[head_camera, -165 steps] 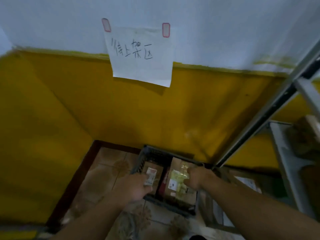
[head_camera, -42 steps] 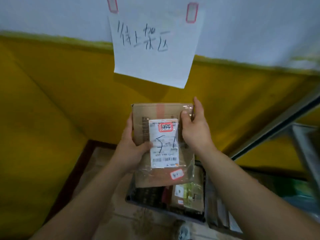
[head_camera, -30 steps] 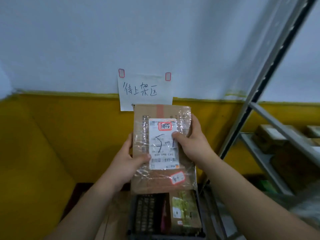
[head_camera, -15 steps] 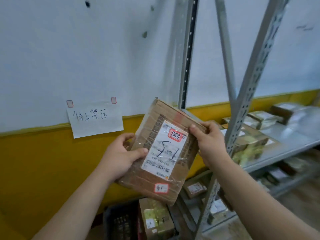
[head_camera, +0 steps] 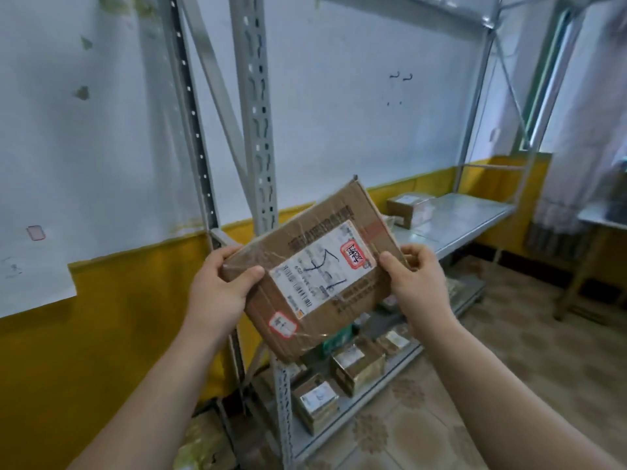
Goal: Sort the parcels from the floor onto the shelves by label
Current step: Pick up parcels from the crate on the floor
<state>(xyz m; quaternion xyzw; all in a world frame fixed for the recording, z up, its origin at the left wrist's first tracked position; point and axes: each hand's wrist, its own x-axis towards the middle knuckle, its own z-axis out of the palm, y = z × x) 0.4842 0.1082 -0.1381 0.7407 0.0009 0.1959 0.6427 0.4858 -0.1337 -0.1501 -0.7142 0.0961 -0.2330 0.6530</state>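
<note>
Grey steel shelving rack [head_camera: 257,130] stands behind both hands. Flat cardboard parcel [head_camera: 325,218], film-wrapped and tilted, is held in the air between the hands. Left hand [head_camera: 220,288] grips its left corner, thumb on top. Right hand [head_camera: 418,281] pinches its right edge. Small boxes [head_camera: 358,366] sit on the low shelf below the right hand. White shipping label [head_camera: 322,270], with handwriting, faces up between the thumbs. A red-edged sticker [head_camera: 283,324] is below the label.

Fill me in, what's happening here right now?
A person holds one flat cardboard parcel in the air with both hands, the left hand gripping its left edge and the right hand its right edge, white label facing the camera. The parcel is in front of a metal rack, not on a shelf yet. The lower shelf holds small boxes; the shelf above holds one box.
</note>
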